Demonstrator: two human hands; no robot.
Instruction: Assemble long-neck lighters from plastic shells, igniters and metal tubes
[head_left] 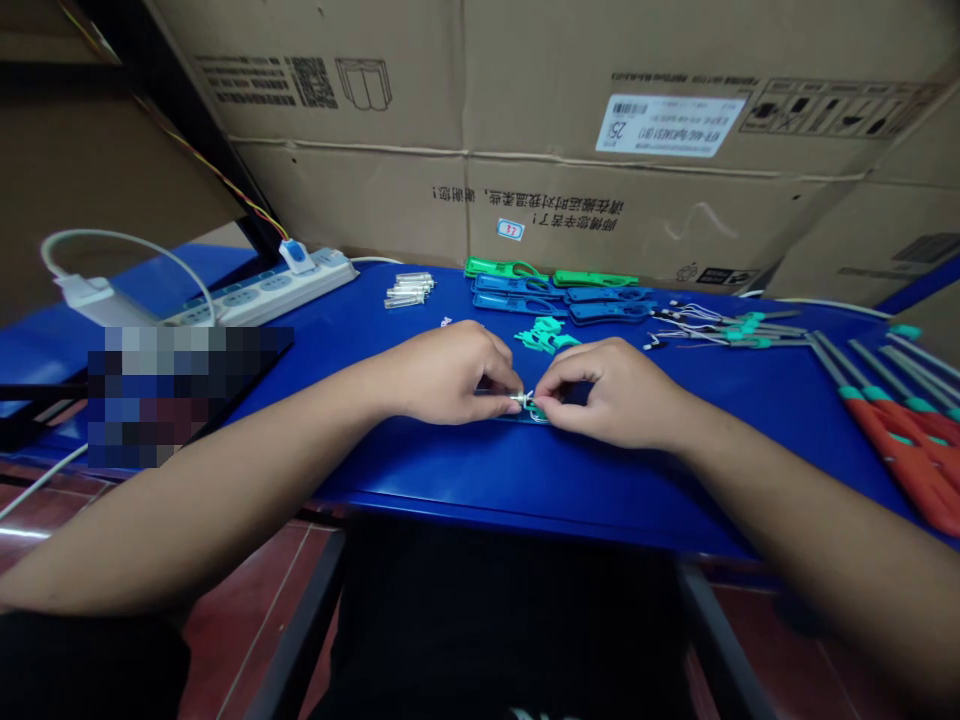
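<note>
My left hand (461, 375) is closed in a pinch on a small silver cylinder (517, 399) in the middle of the blue table. Facing it, my right hand (611, 390) pinches thin white wires (529, 397) at the cylinder's right end. Under the fingertips lies a blue casing half (514, 419), with a bit of green beside the wires; my fingers cover most of it. Just beyond the hands is a small pile of green plastic pieces (546, 335). Whether cylinder and wires are joined is too small to tell.
Several silver cylinders (409, 290) lie at the back left, near a white power strip (262, 290). Blue casings (517, 302) and green casings (506, 268) line the cardboard box (360, 200). Wired metal rods (772, 330) and orange-handled tools (907, 450) lie to the right.
</note>
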